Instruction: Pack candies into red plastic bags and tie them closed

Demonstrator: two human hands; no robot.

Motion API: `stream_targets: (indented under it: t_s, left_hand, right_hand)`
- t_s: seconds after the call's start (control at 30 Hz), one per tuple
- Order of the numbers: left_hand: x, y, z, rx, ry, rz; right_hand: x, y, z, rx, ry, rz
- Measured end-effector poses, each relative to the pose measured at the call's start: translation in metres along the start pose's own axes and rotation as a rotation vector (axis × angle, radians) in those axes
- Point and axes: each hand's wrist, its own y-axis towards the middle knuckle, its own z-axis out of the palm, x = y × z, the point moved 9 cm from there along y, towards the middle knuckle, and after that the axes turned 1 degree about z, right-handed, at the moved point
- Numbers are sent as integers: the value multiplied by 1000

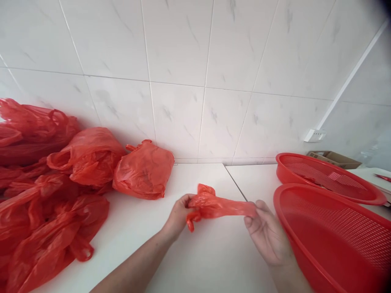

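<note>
A thin red plastic bag (pixel 220 206) is stretched sideways between my two hands above the white tabletop (pixel 195 256). My left hand (pixel 180 213) grips the bunched end, where a loop and a curled strip stick out. At the other end, my right hand (pixel 269 234) pinches the narrow tip of the bag between thumb and fingers, palm turned up. The fingertips of my left hand are partly hidden behind the plastic. Just to the right of my right hand stands a red plastic basket (pixel 282 203) with a mesh side.
Red plastic bags (pixel 45 228) lie heaped on the left, with a full bag (pixel 94 152) and a squarish filled bag (pixel 143 171) by the tiled wall (pixel 177 118). A second red basket (pixel 282 175) holds small items at the back right, near a cardboard box (pixel 339 159).
</note>
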Motion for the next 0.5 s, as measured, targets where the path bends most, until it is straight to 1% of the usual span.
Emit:
stream_targets:
  t_s: [0.07,0.1,0.17,0.23,0.3,0.33,0.43,0.47,0.5]
  left_hand:
    - [-15,6,-29,-108,31,55]
    - [-22,7,-40,-149,43,75]
    - [-29,5,-53,-199,59,102]
    - [-31,3,-56,-218,55,119]
    - [-27,1,-52,-215,28,123]
    - [-24,0,-47,-207,10,118]
    - [-12,-3,-25,-145,-35,71]
    - [-8,-5,-15,-110,-46,50]
    - [-6,-8,-4,-67,-57,28]
  right_hand:
    - [8,2,-7,-23,18,-12]
    - [10,2,-7,-17,24,-15]
    - [12,1,-4,5,12,-30]
    - [11,1,2,31,-41,-65]
    - [3,0,5,26,-158,-88]
    - [-7,0,6,12,-234,-63]
    - [-50,-6,10,9,-441,119]
    - [-61,-9,15,36,-482,153]
    - [-68,-11,22,65,-505,152]
